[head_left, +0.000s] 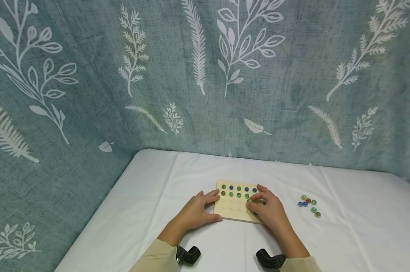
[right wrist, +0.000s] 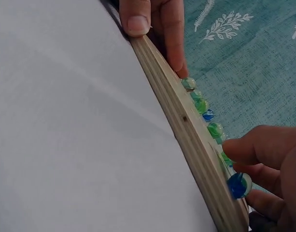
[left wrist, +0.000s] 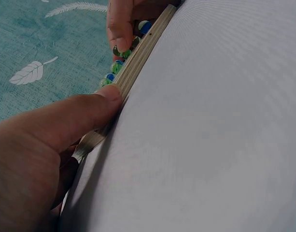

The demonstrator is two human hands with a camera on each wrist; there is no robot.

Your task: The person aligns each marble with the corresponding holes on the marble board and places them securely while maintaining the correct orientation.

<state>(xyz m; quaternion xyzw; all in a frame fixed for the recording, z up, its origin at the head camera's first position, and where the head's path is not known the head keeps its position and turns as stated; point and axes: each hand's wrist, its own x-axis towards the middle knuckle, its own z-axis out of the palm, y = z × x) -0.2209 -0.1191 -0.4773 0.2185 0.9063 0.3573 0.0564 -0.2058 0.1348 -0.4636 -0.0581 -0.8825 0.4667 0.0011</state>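
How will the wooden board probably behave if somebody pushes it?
The wooden board would probably stay stiff, as its edge looks thick and straight. Lying flat, it seems likelier to slide than tip. A sharp push might unseat the marbles, whose round tops stand above its surface.

1. A draped-off corner; home or studio, I cannot tell.
2. A teal drape with white leaf prints fills two sides.
3. White cloth, lightly creased, lies flat before it.
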